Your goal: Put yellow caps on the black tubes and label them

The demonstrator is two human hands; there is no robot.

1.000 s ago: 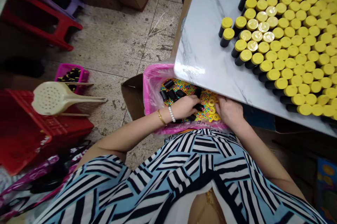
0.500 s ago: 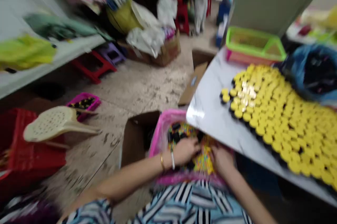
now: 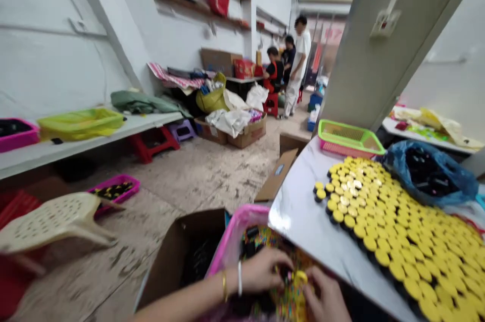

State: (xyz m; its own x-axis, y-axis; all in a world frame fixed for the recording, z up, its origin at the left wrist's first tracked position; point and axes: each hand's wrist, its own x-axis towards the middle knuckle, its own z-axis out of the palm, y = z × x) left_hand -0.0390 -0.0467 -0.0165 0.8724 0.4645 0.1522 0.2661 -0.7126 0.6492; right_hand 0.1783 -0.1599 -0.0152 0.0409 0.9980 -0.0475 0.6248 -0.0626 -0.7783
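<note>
"Where are the hands on your feed?"

"I've got both at the bottom of the view, down in a pink tub [image 3: 234, 244] that's lined with plastic and sits just off the corner of a marble-topped table [image 3: 299, 211]. The left hand [image 3: 261, 270], with a gold bangle [image 3: 224, 284] and a white bracelet [image 3: 240, 277] at the wrist, is over the middle of the tub. The right hand [image 3: 326, 298] is just beside it, cut off by the frame's lower edge."

"Is either one gripping anything?"

"I can't tell. The fingers curl down on both, but the angle hides whether they're closed on something, so I won't call either hand open or shut."

"What's nearest them?"

"A yellow cap [image 3: 300, 277] lies in the tub between the two hands, close to the right hand. Around it are colored beads [image 3: 290, 294], with black tubes [image 3: 250, 246] near the tub's far side."

"And past the tub?"

"Black tubes with yellow caps [image 3: 394, 231] stand packed together on the table. A blue plastic bag [image 3: 428, 173] of black pieces lies beyond them, near a green basket [image 3: 350, 139]. A cardboard box [image 3: 182, 256] is left of the tub, and a cream stool [image 3: 49, 223] is near a magenta tray [image 3: 113, 188]."
</note>
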